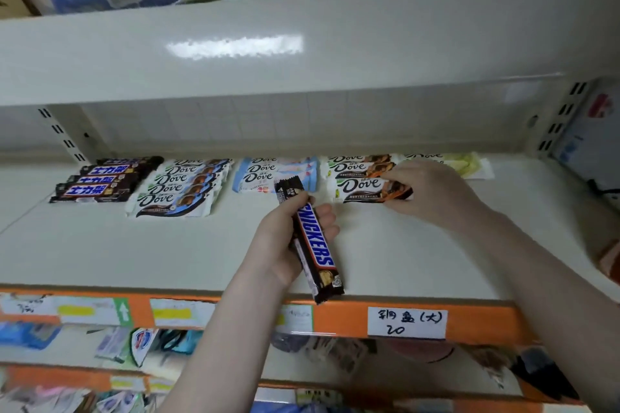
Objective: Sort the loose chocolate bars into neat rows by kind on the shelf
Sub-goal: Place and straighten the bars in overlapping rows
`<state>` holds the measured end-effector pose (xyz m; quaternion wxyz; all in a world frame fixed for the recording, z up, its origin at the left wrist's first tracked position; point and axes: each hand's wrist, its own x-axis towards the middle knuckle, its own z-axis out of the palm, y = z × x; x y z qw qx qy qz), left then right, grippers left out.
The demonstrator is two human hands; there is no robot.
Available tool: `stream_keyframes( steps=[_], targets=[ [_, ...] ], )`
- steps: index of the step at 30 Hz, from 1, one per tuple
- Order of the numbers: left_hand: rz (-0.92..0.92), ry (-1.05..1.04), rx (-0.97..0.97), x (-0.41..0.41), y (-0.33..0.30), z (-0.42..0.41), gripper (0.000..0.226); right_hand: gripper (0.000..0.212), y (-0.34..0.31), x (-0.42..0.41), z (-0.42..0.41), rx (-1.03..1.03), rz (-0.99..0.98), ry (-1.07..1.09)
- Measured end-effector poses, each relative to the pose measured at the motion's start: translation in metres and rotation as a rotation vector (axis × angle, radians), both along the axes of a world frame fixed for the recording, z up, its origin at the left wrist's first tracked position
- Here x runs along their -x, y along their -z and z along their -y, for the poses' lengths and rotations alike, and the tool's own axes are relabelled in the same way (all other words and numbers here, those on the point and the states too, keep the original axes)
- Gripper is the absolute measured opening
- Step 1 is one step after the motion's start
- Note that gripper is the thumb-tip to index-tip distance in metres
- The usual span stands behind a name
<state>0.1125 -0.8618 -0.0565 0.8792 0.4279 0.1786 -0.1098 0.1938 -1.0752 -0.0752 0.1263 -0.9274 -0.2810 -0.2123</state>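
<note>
left hand (288, 238) curled round a dark brown glossy snickers bar (313, 245) with blue lettering, held tilted above the pale grey metal shelf (134, 255), in front of the light blue dove stack (276, 176); judged to be carried this way for delivery to the row of dark snickers wrappers (104, 179), which lies well to the left of that stack. right hand (426, 191) lies over the right end of a white dove bar with orange corner (370, 190), fingertips bent onto it, probably squaring it to the front of its own row, just right of the blue stack. between the blue stack and the snickers row, a white-and-dark dove row (181, 189) overlaps like tiles, likely so each label shows. a pale yellow-green wrapper (468, 163), furthest right of the blue stack, is partly masked by the right hand and its print is unreadable. rear bars of every row are cut off under the upper shelf board (235, 43); goods below are blurred
</note>
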Motion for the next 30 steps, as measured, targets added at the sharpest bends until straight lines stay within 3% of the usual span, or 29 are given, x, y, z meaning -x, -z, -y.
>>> stream_keyframes(
  steps=[13,30],
  targets=[
    [-0.001,-0.057,0.014,0.001,0.003,-0.001,0.015,0.03,0.011,-0.03,-0.019,-0.013,-0.082,0.006],
    [0.008,-0.039,0.008,-0.007,0.002,-0.012,0.016,0.043,0.019,-0.031,-0.018,0.012,-0.143,0.096]
  ],
)
